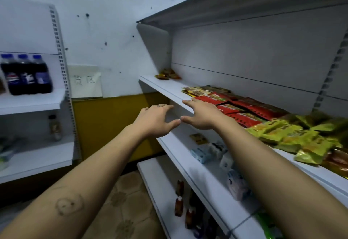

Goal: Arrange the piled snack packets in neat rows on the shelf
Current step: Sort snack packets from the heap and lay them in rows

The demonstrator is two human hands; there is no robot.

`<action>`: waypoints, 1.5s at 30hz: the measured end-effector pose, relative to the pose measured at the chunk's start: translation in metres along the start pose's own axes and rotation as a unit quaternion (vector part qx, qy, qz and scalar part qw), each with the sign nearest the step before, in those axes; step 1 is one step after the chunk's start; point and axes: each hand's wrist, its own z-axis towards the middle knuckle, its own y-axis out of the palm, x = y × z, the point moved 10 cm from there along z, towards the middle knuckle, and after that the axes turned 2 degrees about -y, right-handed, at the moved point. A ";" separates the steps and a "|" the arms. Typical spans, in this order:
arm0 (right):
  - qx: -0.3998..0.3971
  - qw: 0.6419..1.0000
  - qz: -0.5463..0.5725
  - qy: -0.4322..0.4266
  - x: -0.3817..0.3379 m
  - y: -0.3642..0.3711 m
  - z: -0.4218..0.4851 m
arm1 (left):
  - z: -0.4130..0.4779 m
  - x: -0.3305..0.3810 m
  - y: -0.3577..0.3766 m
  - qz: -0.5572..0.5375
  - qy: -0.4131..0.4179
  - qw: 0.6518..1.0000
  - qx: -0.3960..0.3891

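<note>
The task looked only partly done. On the shelf (165,88), in the right middle of the frame, the red packets (243,109) lay flat and overlapping in something like rows, with the brown and gold packets (202,90) just beyond them. Toward the right edge the yellow-green packets (293,138) were heaped one over another, some tilted and reaching the front lip, so I judged this part needed the most work. A small brown pile (167,74) sat alone at the far end, well apart from the others. Both hands held nothing. The left hand (155,119) hung just before the shelf edge with fingers spread and slightly bent. The right hand (202,115) was spread wide over the front lip, near the first red packet; whether it touched, I could not tell. Between the brown pile and the gold packets the board was bare, which gave room to slide packets leftward. The upper shelf (207,3) stood high above. I saw no rail at the front edge, so packets pushed outward could fall to the lower shelf (188,165).
</note>
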 end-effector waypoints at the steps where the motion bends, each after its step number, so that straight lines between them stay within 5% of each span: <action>1: -0.001 1.000 0.000 -0.010 -0.006 0.006 0.016 | 0.008 -0.012 0.002 0.001 -0.007 1.000 0.002; 21: 0.049 0.990 0.125 0.040 0.046 0.074 0.368 | 0.302 -0.194 0.071 0.006 -0.090 0.995 -0.029; 31: 0.040 0.993 0.090 0.068 0.058 0.107 0.502 | 0.431 -0.254 0.118 -0.043 -0.038 0.998 0.001; 45: 0.034 0.974 0.020 0.222 0.125 0.181 0.754 | 0.711 -0.391 0.210 -0.118 0.048 0.991 -0.029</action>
